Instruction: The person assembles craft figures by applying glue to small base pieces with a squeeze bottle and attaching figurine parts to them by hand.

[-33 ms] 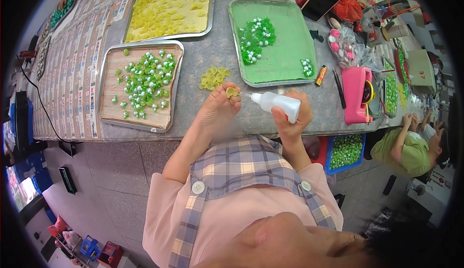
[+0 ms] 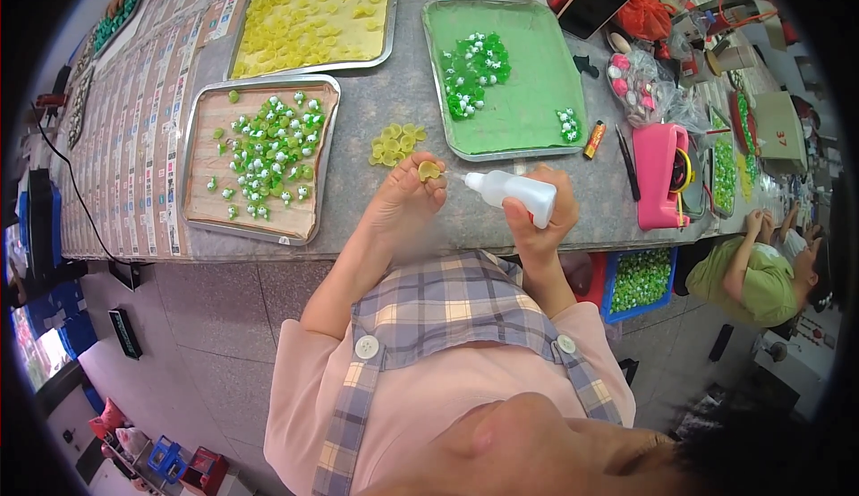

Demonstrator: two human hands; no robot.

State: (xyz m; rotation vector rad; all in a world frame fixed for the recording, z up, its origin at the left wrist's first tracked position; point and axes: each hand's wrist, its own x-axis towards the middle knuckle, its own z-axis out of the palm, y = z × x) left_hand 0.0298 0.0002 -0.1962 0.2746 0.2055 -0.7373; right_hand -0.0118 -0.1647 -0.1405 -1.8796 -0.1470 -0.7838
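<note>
My left hand (image 2: 407, 196) pinches a small yellow cup-shaped piece (image 2: 429, 171) between its fingertips. In my right hand (image 2: 548, 218) is a white squeeze bottle (image 2: 514, 193), tipped sideways with its thin nozzle pointing left, close to the yellow piece. Whether the nozzle touches the piece, I cannot tell. Just beyond my left hand lies a small heap of similar yellow pieces (image 2: 394, 143). Further off to the right, a green-lined tray (image 2: 537, 75) holds green pieces with white balls (image 2: 479, 62), with a smaller cluster in its near right corner.
At left, a metal tray (image 2: 201, 165) carries green-and-white balls; behind it another tray (image 2: 394, 26) holds yellow pieces. An orange tube (image 2: 595, 140), a black pen (image 2: 628, 163) and a pink tape dispenser (image 2: 655, 178) lie rightward. A blue crate (image 2: 611, 286) sits below the table edge. Another person (image 2: 743, 272) sits far right.
</note>
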